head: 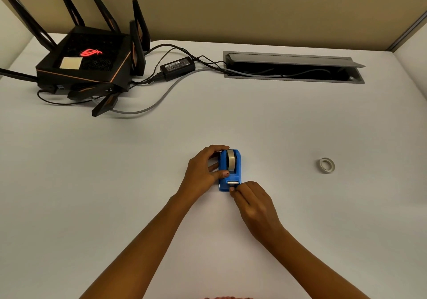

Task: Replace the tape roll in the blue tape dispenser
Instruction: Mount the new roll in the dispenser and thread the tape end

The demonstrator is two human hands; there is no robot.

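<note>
The blue tape dispenser [238, 164] stands on the white desk [138, 160], near the middle, with a clear tape roll [230, 160] seated upright in it. My left hand [204, 168] grips the dispenser's left side, thumb across its front. My right hand [253, 200] has its fingertips pinched together at the metal cutter [233, 182] on the dispenser's near end; the tape end itself is too thin to make out. A second, thinner tape roll [326, 165] lies flat on the desk to the right, apart from both hands.
A black router [85, 65] with several antennas sits at the back left, with a power adapter [177, 67] and trailing cables [147, 104]. An open cable tray [293, 69] is set into the desk at the back. A beige partition wall [254, 9] bounds the far side.
</note>
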